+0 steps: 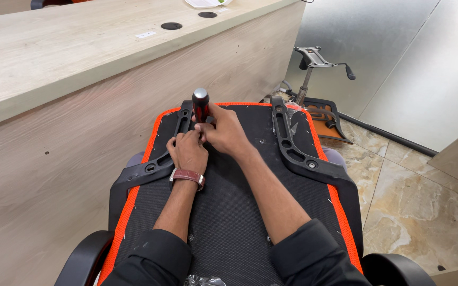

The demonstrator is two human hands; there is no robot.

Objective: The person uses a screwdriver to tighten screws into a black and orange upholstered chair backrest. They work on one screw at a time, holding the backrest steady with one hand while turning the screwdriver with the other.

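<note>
An upturned office chair seat [229, 212], black with orange mesh edging, lies in front of me. Two black plastic armrest brackets run along it, one on the left [155, 164] and one on the right [298, 153]. My right hand [223, 132] is shut on a screwdriver [201, 103] with a red-black handle and a silver cap, held upright over the left bracket. Pressed against it from the left, my left hand [189, 151], with a brown-strapped watch on the wrist, rests on the bracket and pinches near the tool's hidden tip.
A long pale wooden desk [80, 79] stands close on the left. Black armrest pads [83, 259] sit at the near corners. Beyond the seat stands a chair gas-lift mechanism [314, 63] beside an orange part [324, 114] on the marble floor [414, 201].
</note>
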